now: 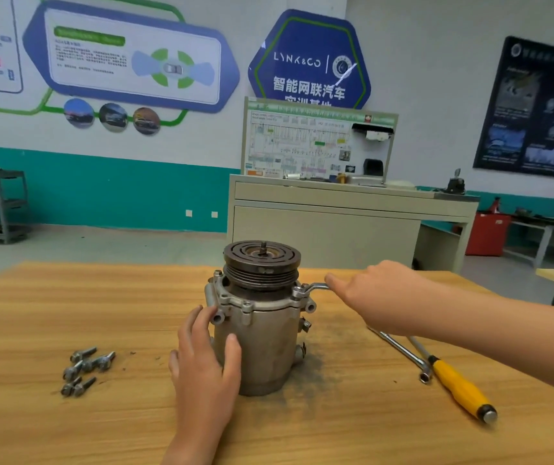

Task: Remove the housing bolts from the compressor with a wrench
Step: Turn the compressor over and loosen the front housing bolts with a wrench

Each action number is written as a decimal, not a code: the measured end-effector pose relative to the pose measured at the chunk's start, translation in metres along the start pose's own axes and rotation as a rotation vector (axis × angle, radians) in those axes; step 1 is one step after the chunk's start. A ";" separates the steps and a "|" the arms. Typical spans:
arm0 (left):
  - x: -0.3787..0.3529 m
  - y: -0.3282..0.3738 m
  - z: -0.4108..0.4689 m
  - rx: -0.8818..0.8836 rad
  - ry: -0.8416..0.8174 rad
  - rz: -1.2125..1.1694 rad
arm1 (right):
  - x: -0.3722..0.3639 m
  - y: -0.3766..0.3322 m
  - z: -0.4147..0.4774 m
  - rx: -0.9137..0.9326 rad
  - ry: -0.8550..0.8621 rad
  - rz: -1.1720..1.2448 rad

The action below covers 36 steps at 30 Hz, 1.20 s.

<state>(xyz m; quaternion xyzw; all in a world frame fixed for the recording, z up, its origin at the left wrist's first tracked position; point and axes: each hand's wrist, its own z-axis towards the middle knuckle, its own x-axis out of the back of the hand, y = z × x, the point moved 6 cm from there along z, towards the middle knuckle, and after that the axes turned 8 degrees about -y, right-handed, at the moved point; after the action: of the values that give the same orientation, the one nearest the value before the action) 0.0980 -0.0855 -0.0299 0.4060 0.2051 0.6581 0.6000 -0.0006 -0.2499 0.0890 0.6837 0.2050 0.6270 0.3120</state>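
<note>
The compressor (262,333) stands in the middle of the table (34,424). Its long way goes straight up, w/ the round pulley (262,260) on top.

The left hand (205,360) is wrapped round its side, thumb in front. I think that's to stop it turning or tipping when the wrench pulls.

The right hand (376,293) holds the far end of the wrench (314,287), prob. bc holding far out makes the pull stronger. The wrench lies flat and points right. Its ring end sits on a bolt (297,292) at the top rim, right side. More bolts sit in the rim (e.g. the front bolt (247,307)), so the job isn't done.

A few loose bolts (82,367) lie to the left, out of the way. A socket bar (403,354) and a yellow screwdriver (460,384) wait on the right.
</note>
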 end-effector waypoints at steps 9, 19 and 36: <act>-0.006 0.001 0.008 -0.013 0.034 0.041 | -0.010 0.009 0.046 -0.002 0.407 0.070; -0.006 0.002 0.007 -0.072 0.081 0.019 | -0.010 0.025 0.008 -0.259 0.696 0.537; -0.003 -0.002 0.000 -0.069 0.069 0.016 | 0.003 -0.016 -0.021 -0.237 0.164 0.301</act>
<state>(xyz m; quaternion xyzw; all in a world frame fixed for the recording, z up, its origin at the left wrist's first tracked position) 0.0991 -0.0881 -0.0317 0.3638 0.1993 0.6832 0.6010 -0.0194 -0.2331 0.0809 0.6121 0.0501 0.7397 0.2752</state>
